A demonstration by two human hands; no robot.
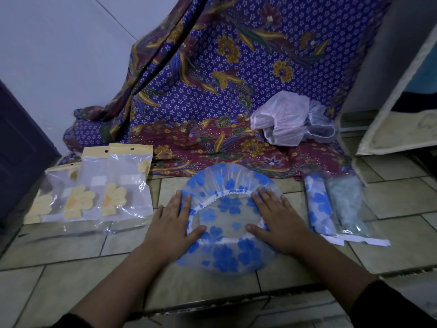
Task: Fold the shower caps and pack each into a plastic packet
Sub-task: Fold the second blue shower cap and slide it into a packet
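A clear shower cap with blue flowers (228,233) lies spread open on the tiled floor, its white elastic rim facing up. My left hand (170,223) presses flat on the cap's left edge with straight fingers. On the right edge my right hand (276,223) presses flat the same way. Three plastic packets with yellow flower cards (101,188) lie to the left. Two packed packets lie to the right, one with a blue-flowered cap (319,204), one with a pale green cap (350,207).
A heap of loose pink and white shower caps (290,119) sits on a blue and maroon batik cloth (212,91) behind the work spot. A dark door (21,147) stands at the left, a pale mat edge (390,114) at the right.
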